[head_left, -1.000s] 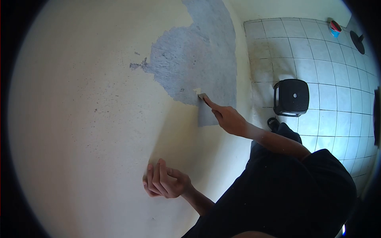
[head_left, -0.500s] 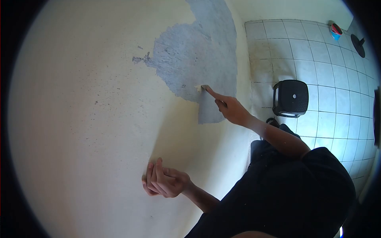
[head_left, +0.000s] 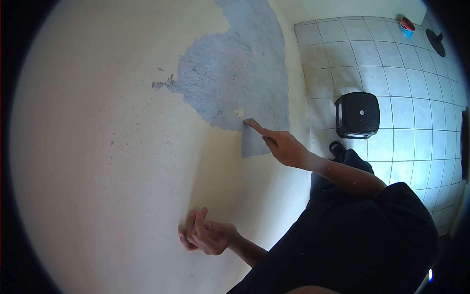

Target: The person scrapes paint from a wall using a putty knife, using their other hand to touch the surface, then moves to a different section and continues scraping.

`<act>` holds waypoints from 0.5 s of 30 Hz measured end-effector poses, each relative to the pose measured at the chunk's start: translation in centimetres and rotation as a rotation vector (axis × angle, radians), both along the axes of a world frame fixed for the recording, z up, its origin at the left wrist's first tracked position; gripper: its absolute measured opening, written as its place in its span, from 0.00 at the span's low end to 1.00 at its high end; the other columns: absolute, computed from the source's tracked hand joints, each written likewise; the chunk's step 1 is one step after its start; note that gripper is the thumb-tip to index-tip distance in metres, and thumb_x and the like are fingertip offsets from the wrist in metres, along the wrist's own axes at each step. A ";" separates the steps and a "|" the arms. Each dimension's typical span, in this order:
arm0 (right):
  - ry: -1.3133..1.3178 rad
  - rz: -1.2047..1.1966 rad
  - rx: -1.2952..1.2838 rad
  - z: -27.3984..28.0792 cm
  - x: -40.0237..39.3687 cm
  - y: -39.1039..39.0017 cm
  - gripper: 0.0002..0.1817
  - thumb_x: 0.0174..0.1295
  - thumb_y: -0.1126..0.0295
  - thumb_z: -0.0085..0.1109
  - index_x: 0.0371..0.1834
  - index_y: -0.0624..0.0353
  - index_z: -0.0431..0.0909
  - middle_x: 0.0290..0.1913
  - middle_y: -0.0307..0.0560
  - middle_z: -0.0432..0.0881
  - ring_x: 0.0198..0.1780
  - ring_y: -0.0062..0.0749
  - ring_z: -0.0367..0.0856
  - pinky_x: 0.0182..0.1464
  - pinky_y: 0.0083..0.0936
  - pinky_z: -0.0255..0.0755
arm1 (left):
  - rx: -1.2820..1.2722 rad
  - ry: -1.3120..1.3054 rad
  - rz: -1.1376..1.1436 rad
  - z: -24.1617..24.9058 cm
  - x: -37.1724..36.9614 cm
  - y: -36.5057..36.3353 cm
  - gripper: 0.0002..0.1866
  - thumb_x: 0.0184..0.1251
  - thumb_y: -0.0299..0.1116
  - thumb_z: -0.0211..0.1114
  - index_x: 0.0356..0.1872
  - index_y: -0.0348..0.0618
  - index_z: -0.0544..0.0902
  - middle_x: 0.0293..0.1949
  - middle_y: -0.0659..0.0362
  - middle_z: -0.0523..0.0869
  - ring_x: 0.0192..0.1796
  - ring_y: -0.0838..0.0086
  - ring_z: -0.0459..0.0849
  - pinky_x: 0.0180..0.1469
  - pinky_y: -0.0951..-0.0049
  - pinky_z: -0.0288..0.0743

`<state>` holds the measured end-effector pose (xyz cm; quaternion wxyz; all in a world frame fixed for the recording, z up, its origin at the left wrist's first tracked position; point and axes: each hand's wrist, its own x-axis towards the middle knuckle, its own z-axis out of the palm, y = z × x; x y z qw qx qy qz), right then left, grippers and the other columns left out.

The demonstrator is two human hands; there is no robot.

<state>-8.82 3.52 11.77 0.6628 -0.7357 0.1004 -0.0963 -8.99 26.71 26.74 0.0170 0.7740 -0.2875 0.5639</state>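
My right hand is closed around a small scraper, its index finger stretched along it. The blade meets the wall at the lower edge of a bare grey patch, where the cream paint has come off. Just above the blade, a small cream paint remnant stands out on the grey. Lower down, my left hand rests its fingertips against the painted wall. Its fingers are loosely bent and apart, with nothing visible in them.
On the tiled floor to the right stands a black plastic stool. A blue and red bucket sits in the far corner beside a dark round object with a stem. A sandalled foot shows near the wall's base.
The scraper has moved a little down the wall, from beside the cream remnant to below it. My left hand stays against the wall, and the view has shifted slightly.
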 end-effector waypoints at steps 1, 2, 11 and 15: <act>0.009 0.006 0.007 0.3 -0.1 0.0 0.32 0.82 0.73 0.48 0.88 0.43 0.62 0.29 0.65 0.81 0.28 0.57 0.80 0.41 0.52 0.73 | -0.006 0.002 0.006 -0.1 0.0 0.0 0.15 0.91 0.38 0.55 0.46 0.44 0.87 0.30 0.67 0.92 0.42 0.74 0.92 0.74 0.52 0.66; 0.017 0.013 0.015 0.7 0.0 0.0 0.32 0.82 0.73 0.47 0.88 0.44 0.62 0.29 0.65 0.81 0.29 0.58 0.80 0.41 0.53 0.72 | -0.011 0.003 0.015 -0.1 -0.1 -0.1 0.16 0.91 0.38 0.53 0.45 0.45 0.87 0.27 0.67 0.91 0.41 0.74 0.93 0.74 0.52 0.66; 0.004 -0.081 -0.002 -0.3 2.9 -0.5 0.34 0.80 0.73 0.49 0.89 0.42 0.61 0.32 0.69 0.83 0.32 0.62 0.82 0.44 0.53 0.75 | -0.056 0.001 -0.043 -0.1 0.1 -0.3 0.15 0.91 0.39 0.51 0.47 0.45 0.86 0.21 0.68 0.88 0.37 0.74 0.92 0.73 0.52 0.66; -0.083 -0.221 -0.076 1.2 8.2 -4.9 0.34 0.79 0.73 0.49 0.88 0.40 0.64 0.35 0.72 0.82 0.34 0.65 0.83 0.45 0.50 0.76 | -0.107 -0.023 -0.100 -0.4 0.3 0.0 0.15 0.91 0.39 0.51 0.47 0.46 0.86 0.21 0.68 0.88 0.37 0.74 0.92 0.72 0.53 0.66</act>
